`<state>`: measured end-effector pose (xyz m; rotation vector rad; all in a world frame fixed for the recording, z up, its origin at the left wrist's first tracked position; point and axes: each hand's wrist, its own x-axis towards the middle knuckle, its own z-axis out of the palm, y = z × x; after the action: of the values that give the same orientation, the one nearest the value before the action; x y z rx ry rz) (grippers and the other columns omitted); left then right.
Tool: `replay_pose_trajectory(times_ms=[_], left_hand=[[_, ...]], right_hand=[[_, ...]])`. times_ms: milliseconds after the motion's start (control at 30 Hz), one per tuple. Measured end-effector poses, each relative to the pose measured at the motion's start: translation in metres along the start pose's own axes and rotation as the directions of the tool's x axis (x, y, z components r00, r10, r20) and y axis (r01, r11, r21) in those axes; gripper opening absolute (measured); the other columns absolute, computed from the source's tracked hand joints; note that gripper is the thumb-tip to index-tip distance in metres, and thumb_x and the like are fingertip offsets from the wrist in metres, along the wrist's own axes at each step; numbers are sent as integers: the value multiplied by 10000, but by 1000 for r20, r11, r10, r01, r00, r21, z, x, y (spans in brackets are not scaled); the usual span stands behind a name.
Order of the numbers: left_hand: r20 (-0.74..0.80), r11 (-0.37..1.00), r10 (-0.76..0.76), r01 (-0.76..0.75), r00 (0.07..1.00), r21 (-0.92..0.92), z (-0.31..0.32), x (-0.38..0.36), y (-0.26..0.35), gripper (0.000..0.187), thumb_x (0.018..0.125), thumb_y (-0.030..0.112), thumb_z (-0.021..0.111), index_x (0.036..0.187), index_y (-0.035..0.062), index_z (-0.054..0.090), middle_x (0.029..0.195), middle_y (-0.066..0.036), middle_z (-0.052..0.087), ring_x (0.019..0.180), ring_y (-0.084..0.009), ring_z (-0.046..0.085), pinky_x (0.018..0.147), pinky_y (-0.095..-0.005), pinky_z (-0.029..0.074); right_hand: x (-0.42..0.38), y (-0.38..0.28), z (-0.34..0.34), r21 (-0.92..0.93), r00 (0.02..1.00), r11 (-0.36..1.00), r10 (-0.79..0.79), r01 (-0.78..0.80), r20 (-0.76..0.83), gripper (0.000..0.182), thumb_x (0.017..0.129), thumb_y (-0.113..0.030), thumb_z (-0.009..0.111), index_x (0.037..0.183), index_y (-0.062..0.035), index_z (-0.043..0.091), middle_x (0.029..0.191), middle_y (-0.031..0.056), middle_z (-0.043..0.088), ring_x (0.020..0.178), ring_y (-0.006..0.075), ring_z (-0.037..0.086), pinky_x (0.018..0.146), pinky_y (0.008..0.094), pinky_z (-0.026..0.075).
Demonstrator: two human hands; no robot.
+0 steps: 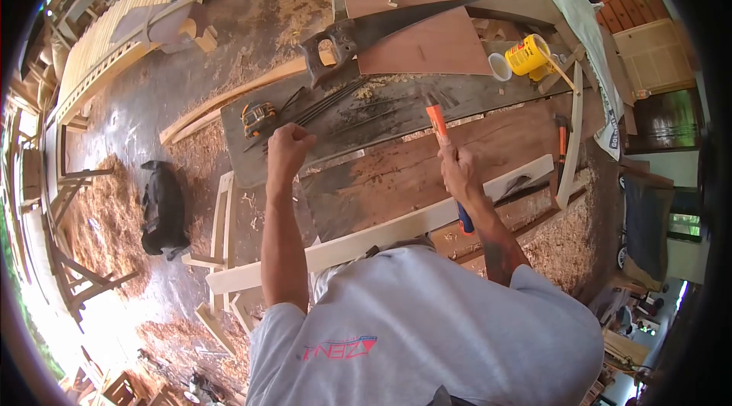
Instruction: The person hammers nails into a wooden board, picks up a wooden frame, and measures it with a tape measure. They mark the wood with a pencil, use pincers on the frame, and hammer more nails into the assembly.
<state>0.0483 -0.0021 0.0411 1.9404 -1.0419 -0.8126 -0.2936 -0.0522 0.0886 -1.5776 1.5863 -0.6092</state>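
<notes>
My right hand (459, 171) is wrapped round the handle of a hammer (437, 122), orange near the head and dark blue at the butt. Its head is over the dark workbench board (267, 97), pointing away from me. My left hand (290, 148) is closed above the board's near left part; what its fingers hold, if anything, is hidden. Just beyond it sits an orange-and-black tape measure (259, 118). Thin dark metal rods (326, 105) lie to its right. A hand saw (374, 31) with a dark handle rests farther back, partly over a reddish plywood sheet (427, 48).
A yellow tub (528, 55) lies tipped beside its white lid (500, 67). A pale curved plank (396, 223) crosses close to my body. Another orange-handled tool (563, 139) is at the right. A black, dog-like shape (162, 211) lies on the shaving-strewn floor. Slatted woodwork (145, 21) stands back left.
</notes>
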Motion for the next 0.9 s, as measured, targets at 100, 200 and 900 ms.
replay_pose_trajectory(times_ms=[100,200,900], left_hand=[[-129,971,228,-216,965,102,37,1,23,156,717,146,770,812,29,730,851,-168,690,834,-346,657,772,-428,514],[-129,937,336,-318,933,143,83,6,28,144,733,158,767,827,54,735,905,-158,678,894,-348,623,814,-444,487],[-159,869,408,-329,899,369,37,-23,-16,62,822,96,665,872,64,685,923,-117,610,933,-324,562,809,-440,429]], right_hand=[[-3,-8,11,-93,1000,996,17,-16,3,623,999,-536,472,782,26,630,596,184,543,580,302,570,582,417,450],[6,2,23,-235,996,972,28,-9,79,606,999,-519,478,794,32,625,611,219,540,573,338,559,569,426,441],[-20,-44,13,179,958,971,106,-157,266,553,990,-573,474,857,-45,574,567,-13,467,410,62,435,367,238,349]])
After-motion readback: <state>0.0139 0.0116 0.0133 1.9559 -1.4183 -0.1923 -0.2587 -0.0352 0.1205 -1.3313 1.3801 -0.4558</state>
